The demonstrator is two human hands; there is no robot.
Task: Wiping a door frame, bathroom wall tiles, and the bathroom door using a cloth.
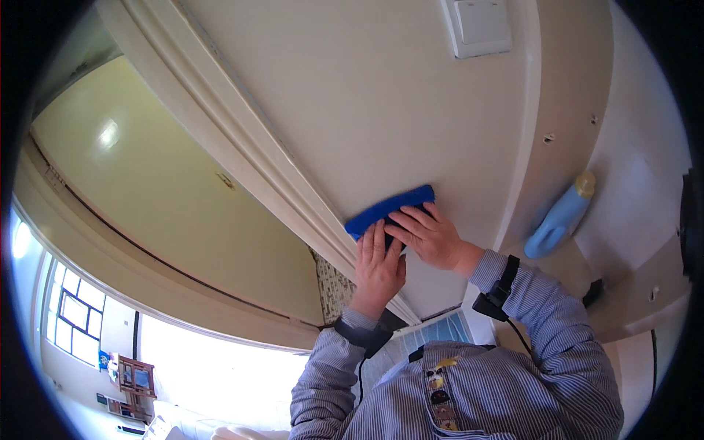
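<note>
A folded blue cloth [392, 210] lies against the beige wall [345, 110], close to the moulded door frame [249, 139]. My left hand [379, 268] holds the lower left part of the cloth, fingers together and pointing up, pressing it to the wall. On the cloth's right part my right hand [433, 236] grips it from the side, its fingers bent over the fabric. The two hands nearly touch at the fingertips. Part of the cloth is hidden beneath them.
Above the hands is a white wall switch [480, 22]. A light blue bottle with a yellow cap [561, 216] stands in a recess on the right. To the left is a pale yellow door [169, 183]. A barred window [75, 312] and a wooden rack [136, 378] show at lower left.
</note>
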